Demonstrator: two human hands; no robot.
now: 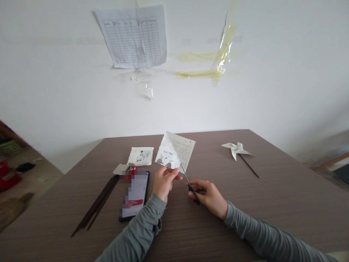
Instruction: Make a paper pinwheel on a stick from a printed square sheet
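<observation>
A square sheet of printed paper (177, 148), with a diagonal crease and small drawings, is pinched at its near edge by my left hand (165, 180). My right hand (207, 194) grips the black handles of a pair of scissors (194, 194). The scissor blades point up and left and meet the sheet's near corner, along the crease. How far the blades stand apart is too small to tell. To the right lies a paper pinwheel (236, 149) on a dark stick, apart from both hands.
Left of my hands lie a phone (136, 194) with its screen lit, a bundle of dark sticks (96, 203), a small opened box (122, 169) with red on it, and a stack of square papers (140, 156). A white wall stands behind the brown table (261, 218).
</observation>
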